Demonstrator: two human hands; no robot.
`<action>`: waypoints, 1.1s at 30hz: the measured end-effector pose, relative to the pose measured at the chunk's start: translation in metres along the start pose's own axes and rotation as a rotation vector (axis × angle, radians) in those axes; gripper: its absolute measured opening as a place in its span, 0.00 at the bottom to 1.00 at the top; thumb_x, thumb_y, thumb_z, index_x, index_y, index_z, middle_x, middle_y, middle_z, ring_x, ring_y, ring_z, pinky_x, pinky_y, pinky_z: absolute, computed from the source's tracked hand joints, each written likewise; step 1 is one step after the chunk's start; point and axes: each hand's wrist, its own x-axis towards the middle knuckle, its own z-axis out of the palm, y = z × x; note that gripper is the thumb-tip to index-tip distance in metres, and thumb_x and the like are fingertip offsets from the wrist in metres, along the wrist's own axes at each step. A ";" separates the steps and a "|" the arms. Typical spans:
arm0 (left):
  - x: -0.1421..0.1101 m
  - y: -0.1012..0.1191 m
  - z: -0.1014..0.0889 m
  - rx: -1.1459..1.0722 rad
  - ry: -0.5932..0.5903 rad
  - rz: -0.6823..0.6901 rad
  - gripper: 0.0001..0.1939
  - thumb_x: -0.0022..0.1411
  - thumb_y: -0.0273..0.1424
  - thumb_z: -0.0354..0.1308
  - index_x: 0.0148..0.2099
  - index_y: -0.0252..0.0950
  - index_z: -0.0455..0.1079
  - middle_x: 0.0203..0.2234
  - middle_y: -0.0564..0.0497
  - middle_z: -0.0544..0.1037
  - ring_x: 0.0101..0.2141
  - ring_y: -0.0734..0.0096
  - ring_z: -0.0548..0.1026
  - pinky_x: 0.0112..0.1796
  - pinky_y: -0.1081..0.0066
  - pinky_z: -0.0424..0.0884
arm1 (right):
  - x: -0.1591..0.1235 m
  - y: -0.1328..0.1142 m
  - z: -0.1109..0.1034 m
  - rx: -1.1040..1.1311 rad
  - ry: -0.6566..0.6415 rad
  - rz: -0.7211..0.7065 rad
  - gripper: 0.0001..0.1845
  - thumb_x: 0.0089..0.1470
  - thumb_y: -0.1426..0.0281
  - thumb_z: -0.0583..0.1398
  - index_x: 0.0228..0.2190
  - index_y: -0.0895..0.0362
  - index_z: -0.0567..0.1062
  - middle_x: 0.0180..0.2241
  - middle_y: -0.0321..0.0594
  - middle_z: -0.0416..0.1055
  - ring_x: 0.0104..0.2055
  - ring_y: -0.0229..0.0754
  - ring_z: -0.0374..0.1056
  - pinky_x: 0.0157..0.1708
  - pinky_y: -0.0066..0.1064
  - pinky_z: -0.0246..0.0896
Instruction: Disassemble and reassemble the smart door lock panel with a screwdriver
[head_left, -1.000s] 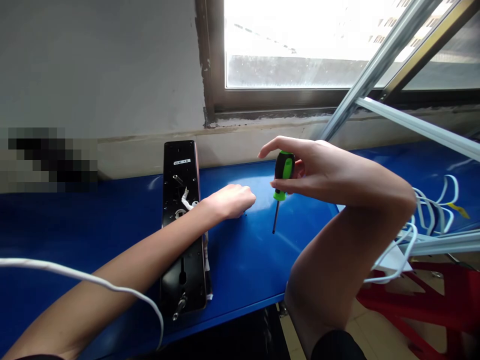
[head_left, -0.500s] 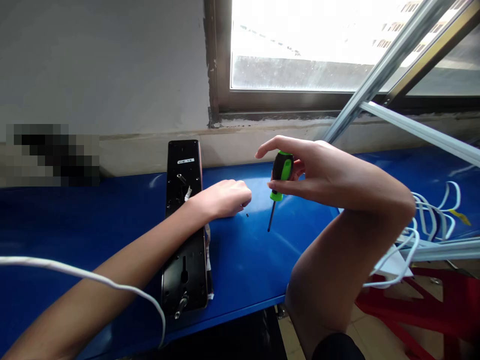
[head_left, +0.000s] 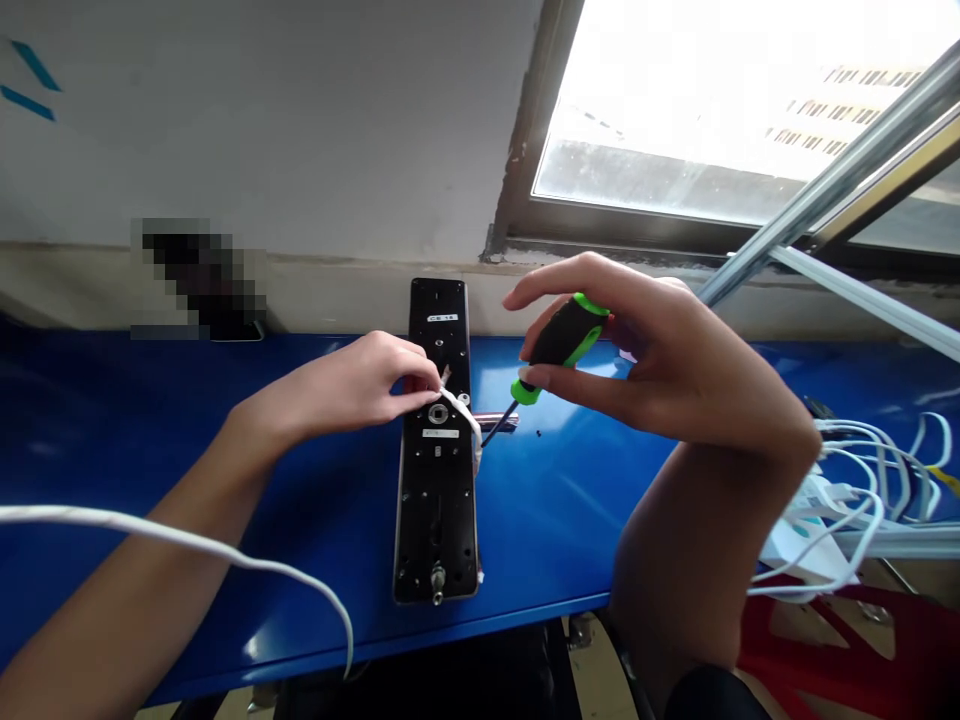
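On the blue table lies a long black panel that looks like a door-lock plate, with screw holes, white labels and a metal post near its front end. Over its middle, my left hand pinches the end of a white-wrapped wire that bends over the panel's right edge. My right hand grips a screwdriver by its black and green handle, index finger raised. Its shaft slants down left, the tip by the wire at the panel's edge; whether they touch I cannot tell. A tiny dark piece, perhaps a screw, lies to the right.
A shiny handle-like part sticks out right of the panel. Coiled white cables and a metal frame stand at the right. Another white cable crosses my left forearm. A red stool is below.
My left hand has moved from beyond the panel's right side back over it and now pinches the wire. The screwdriver has tilted, its tip now at the panel's edge. The camera view has shifted.
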 end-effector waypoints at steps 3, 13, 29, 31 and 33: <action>-0.009 -0.012 -0.006 -0.029 -0.083 -0.058 0.10 0.68 0.36 0.59 0.43 0.41 0.81 0.39 0.52 0.82 0.37 0.69 0.78 0.37 0.72 0.70 | 0.012 -0.012 0.019 0.048 0.120 -0.044 0.22 0.59 0.73 0.66 0.54 0.51 0.72 0.51 0.38 0.75 0.43 0.42 0.78 0.41 0.36 0.78; -0.019 -0.025 -0.010 -0.129 -0.196 -0.028 0.13 0.66 0.32 0.59 0.50 0.42 0.80 0.40 0.52 0.83 0.37 0.68 0.79 0.38 0.73 0.69 | 0.042 -0.026 0.063 -0.058 0.289 -0.022 0.25 0.55 0.78 0.65 0.52 0.50 0.72 0.40 0.35 0.79 0.36 0.42 0.76 0.40 0.38 0.76; -0.023 -0.027 -0.011 -0.133 -0.225 -0.023 0.16 0.66 0.30 0.61 0.55 0.43 0.80 0.43 0.50 0.82 0.40 0.67 0.79 0.41 0.73 0.70 | 0.044 -0.019 0.073 -0.164 0.323 -0.034 0.22 0.59 0.71 0.65 0.53 0.42 0.72 0.37 0.33 0.77 0.34 0.42 0.75 0.36 0.41 0.76; -0.022 -0.027 -0.011 -0.137 -0.220 -0.027 0.16 0.66 0.30 0.61 0.54 0.43 0.80 0.42 0.50 0.82 0.40 0.66 0.79 0.40 0.72 0.70 | 0.045 -0.020 0.073 -0.200 0.334 -0.034 0.20 0.59 0.68 0.66 0.52 0.43 0.73 0.36 0.33 0.77 0.34 0.43 0.75 0.32 0.40 0.75; -0.022 -0.027 -0.011 -0.142 -0.220 -0.025 0.16 0.66 0.31 0.61 0.54 0.43 0.80 0.42 0.50 0.82 0.40 0.65 0.79 0.40 0.72 0.70 | 0.046 -0.021 0.074 -0.221 0.354 -0.018 0.15 0.60 0.66 0.66 0.49 0.45 0.74 0.36 0.35 0.77 0.33 0.43 0.75 0.31 0.40 0.73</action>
